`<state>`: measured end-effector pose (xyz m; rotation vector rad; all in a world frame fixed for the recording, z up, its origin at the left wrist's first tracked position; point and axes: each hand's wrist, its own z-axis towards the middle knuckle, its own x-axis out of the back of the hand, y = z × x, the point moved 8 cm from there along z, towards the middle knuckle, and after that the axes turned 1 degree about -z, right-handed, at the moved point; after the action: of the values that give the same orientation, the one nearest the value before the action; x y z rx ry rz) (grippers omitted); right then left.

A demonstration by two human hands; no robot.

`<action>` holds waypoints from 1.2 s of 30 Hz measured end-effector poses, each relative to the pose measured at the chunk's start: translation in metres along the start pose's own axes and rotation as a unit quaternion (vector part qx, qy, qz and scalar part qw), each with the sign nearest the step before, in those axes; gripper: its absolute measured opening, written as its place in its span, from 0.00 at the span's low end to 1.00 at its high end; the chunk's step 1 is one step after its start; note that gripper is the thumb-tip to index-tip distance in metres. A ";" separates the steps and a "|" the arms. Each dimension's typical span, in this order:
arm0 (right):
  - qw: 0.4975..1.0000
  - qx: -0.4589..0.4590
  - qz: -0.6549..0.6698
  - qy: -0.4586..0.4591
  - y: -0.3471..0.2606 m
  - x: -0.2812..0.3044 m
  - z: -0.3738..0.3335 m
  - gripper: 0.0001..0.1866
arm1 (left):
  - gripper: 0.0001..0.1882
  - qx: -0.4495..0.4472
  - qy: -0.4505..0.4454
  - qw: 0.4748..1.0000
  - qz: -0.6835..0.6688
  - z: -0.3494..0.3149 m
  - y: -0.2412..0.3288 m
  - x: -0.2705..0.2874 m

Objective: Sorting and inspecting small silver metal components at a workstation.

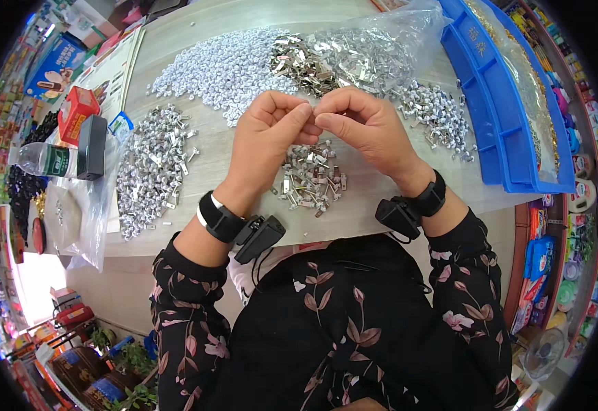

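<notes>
Two pinches tip to tip over the worktop (347, 222), left hand (261, 140) and right hand (374, 133), fingers closed; cannot tell whether gripping any part, nor along which axis. Just below the fingertips, toward the body: heap of small clip pieces (312, 181), pointing every way, about equally near either hand; just beyond, heap of silvery metal clips (302, 65). Printed green label on clear bottle (38, 159), lettering on red box (76, 113), characters on blue tray (480, 89)
</notes>
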<state>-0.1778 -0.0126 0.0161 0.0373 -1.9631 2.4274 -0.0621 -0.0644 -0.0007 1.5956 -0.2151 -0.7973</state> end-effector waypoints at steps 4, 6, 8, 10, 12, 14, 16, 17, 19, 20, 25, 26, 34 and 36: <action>0.999 -0.023 0.029 0.011 0.007 0.001 0.001 0.05 | 0.07 0.050 -0.003 0.998 -0.029 -0.001 -0.005 -0.002; 0.998 -0.020 0.051 0.009 0.005 0.002 0.000 0.05 | 0.07 0.068 -0.013 0.995 -0.066 0.000 -0.006 -0.001; 0.998 -0.018 0.061 0.006 0.004 0.002 0.000 0.05 | 0.07 0.101 -0.033 0.984 -0.140 0.001 -0.009 -0.001; 0.998 0.003 0.062 -0.004 0.001 0.000 0.001 0.06 | 0.07 0.100 -0.033 0.984 -0.144 0.001 -0.008 -0.001; 0.998 0.013 0.062 -0.010 0.000 -0.001 0.002 0.06 | 0.07 0.099 -0.035 0.983 -0.153 0.001 -0.008 -0.002; 0.997 0.002 0.075 -0.006 0.001 -0.001 0.002 0.06 | 0.07 0.110 -0.044 0.980 -0.159 0.002 -0.010 -0.001; 0.997 -0.003 0.081 -0.003 0.002 -0.001 0.002 0.06 | 0.06 0.135 -0.063 0.974 -0.171 0.001 -0.013 -0.003; 0.997 -0.003 0.077 -0.006 0.002 -0.001 0.001 0.06 | 0.06 0.134 -0.063 0.974 -0.171 0.001 -0.013 -0.004; 0.998 -0.003 0.069 -0.011 0.003 -0.002 0.001 0.07 | 0.07 0.099 -0.027 0.991 -0.087 0.000 -0.010 -0.001; 0.998 -0.003 0.069 -0.011 0.004 -0.001 0.001 0.07 | 0.07 0.082 -0.009 0.996 -0.045 0.000 -0.008 0.001; 0.997 -0.032 0.061 -0.019 0.011 0.000 0.001 0.10 | 0.08 -0.031 -0.019 0.990 0.138 -0.004 0.006 -0.009; 0.996 -0.055 0.061 -0.030 0.015 0.000 0.001 0.10 | 0.09 -0.041 -0.020 0.982 0.182 -0.005 0.006 -0.009; 0.995 -0.085 0.017 -0.053 0.031 0.000 0.002 0.09 | 0.11 -0.092 -0.041 0.943 0.316 -0.006 0.001 -0.009; 0.995 -0.081 0.028 -0.048 0.031 0.001 0.002 0.09 | 0.11 -0.084 -0.043 0.940 0.327 -0.006 0.001 -0.010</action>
<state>-0.1794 -0.0209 -0.0137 0.0987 -2.2240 2.3324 -0.0661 -0.0543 0.0036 1.2115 -0.6820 -0.3506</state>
